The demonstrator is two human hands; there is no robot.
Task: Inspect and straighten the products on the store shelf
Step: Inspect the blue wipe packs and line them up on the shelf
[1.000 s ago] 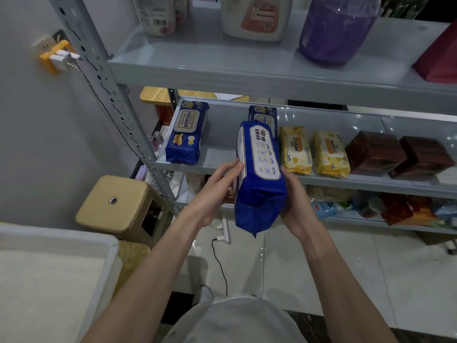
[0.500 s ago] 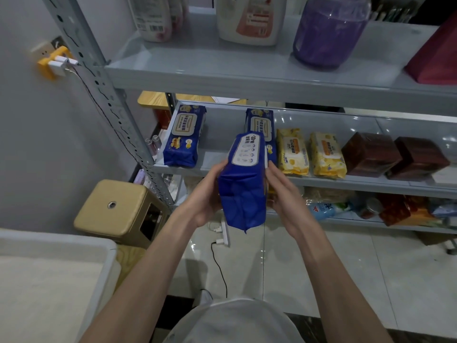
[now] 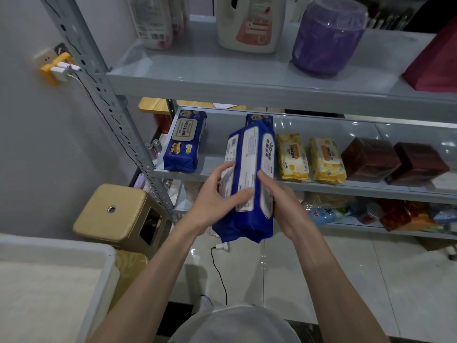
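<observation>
**Blue wipes pack: held off shelf**

Item: blue wipes pack (image 3: 249, 169), tilted, in front of mid shelf (image 3: 346, 188), printed back label twd cam. Left hand (image 3: 215, 204) fingers curled across label. Right hand (image 3: 286, 204) grips right side, thumb on pack. On shelf: 2nd blue pack (image 3: 184, 142), 2 yellow packs (image 3: 293, 157).

Single head view, looking forward-down, close to shelf (image 3: 247, 179).

The blue plastic wipes pack (image 3: 252, 219) covers all but the top of a second blue wipes pack (image 3: 259, 118) on the grey metal shelf (image 3: 371, 189). The front pack's label print is too small to read. The top edge crops the white detergent jug (image 3: 249, 23), the right edge the dark red bag (image 3: 435, 63).
</observation>
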